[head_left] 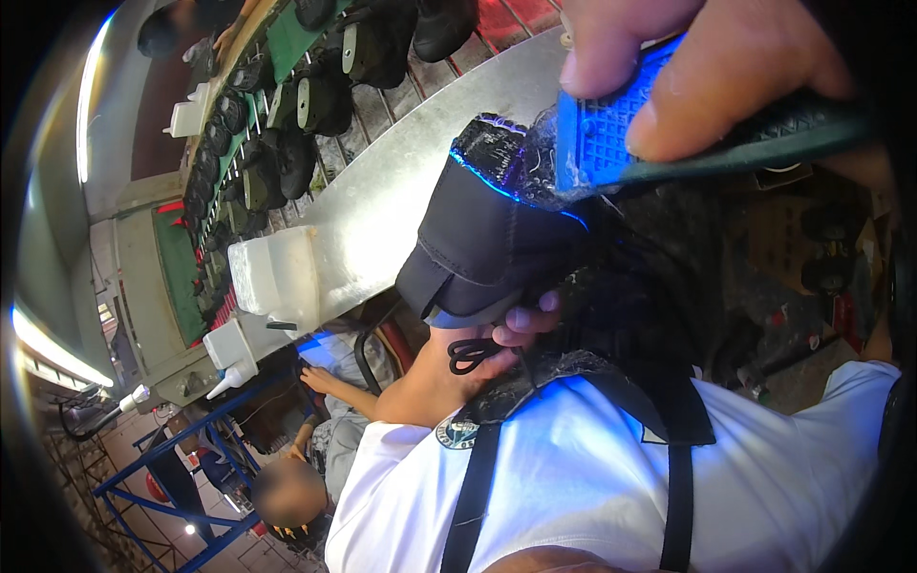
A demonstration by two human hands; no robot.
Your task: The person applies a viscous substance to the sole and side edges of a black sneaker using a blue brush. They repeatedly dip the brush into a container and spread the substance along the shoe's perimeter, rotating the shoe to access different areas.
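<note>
A black shoe upper (478, 239) is in front of my chest, its glossy underside edge lit by blue light. My left hand (516, 334) grips it from below, the fingers curled against it. A loop of black lace (466, 357) hangs by the thumb side. Above, my right hand (726, 72) pinches a shoe sole (611, 138) with a blue-lit waffle-grid face and a dark rim. The sole's near end meets the upper's edge; whether they are stuck together I cannot tell. My fingers cover part of the sole.
A metal worktop (382, 201) curves beyond the shoe. On it stand a translucent tub (277, 272) and a white nozzle bottle (229, 355). Dark shoes (325, 100) fill a rack farther off. At lower left are a co-worker's arm (334, 387) and a blue metal frame (172, 492).
</note>
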